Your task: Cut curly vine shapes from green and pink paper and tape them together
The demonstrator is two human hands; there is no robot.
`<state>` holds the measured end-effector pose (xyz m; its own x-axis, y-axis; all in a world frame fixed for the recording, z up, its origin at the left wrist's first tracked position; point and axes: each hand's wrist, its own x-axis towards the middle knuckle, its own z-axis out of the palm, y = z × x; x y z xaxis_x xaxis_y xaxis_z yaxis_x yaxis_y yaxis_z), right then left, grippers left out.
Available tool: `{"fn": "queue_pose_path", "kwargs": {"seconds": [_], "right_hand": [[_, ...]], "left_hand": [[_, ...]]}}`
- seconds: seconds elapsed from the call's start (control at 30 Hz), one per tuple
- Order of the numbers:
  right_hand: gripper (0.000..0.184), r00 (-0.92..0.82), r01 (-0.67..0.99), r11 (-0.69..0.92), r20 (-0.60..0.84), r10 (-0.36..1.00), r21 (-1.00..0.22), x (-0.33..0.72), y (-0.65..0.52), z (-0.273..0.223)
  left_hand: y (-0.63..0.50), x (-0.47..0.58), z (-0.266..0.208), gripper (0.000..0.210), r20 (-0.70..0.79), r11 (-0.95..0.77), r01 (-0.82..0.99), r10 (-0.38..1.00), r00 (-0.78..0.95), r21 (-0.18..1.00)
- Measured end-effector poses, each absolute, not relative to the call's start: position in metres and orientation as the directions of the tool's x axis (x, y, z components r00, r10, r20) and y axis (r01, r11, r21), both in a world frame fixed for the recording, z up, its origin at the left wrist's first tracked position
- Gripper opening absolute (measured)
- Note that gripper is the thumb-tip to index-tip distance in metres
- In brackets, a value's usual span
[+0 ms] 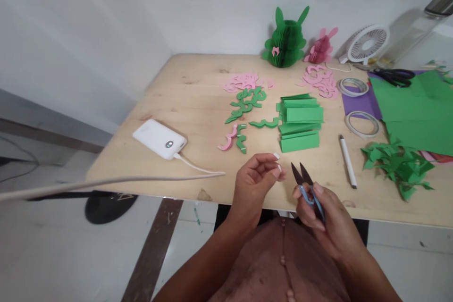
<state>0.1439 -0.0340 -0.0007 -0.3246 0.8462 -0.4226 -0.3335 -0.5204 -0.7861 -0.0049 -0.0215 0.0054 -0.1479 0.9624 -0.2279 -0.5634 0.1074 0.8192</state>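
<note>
My right hand [327, 212] grips small scissors [306, 188] with blue handles and dark blades, which point away from me and stand apart. To their left, my left hand [253, 184] is held with its fingers curled toward the thumb. Small white bits [277, 156] that look like tape show at its index fingertip and thumb tip. Beyond the hands lies a pleated green paper stack [300, 122]. A wavy green paper cutout [241, 139] with thin white strips lies beside a pink cutout [228, 138]. Another green cutout [264, 123] reaches the stack's left side.
A white power bank [159, 139] with a cable is at left. Pink scraps [242, 82], a green paper rabbit [286, 42] and a pink one [320, 48] stand farther back. Right are tape rolls [363, 124], a marker [348, 162], green scraps [398, 165] and black scissors [394, 76].
</note>
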Motion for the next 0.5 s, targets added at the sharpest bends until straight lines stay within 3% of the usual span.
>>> {"fn": "queue_pose_path", "kwargs": {"seconds": [0.27,0.5], "right_hand": [[0.038,-0.178,-0.059,-0.361,-0.346,0.921,-0.931,0.149,-0.036,-0.009],[0.035,-0.086,0.221,-0.128,-0.150,0.985,-0.967,0.147,-0.035,0.002]], "left_hand": [[-0.023,-0.005,0.002,0.013,-0.237,0.120,-0.553,0.961,-0.146,0.825],[-0.024,-0.005,0.003,0.011,-0.219,0.110,-0.549,0.966,-0.136,0.829]]}}
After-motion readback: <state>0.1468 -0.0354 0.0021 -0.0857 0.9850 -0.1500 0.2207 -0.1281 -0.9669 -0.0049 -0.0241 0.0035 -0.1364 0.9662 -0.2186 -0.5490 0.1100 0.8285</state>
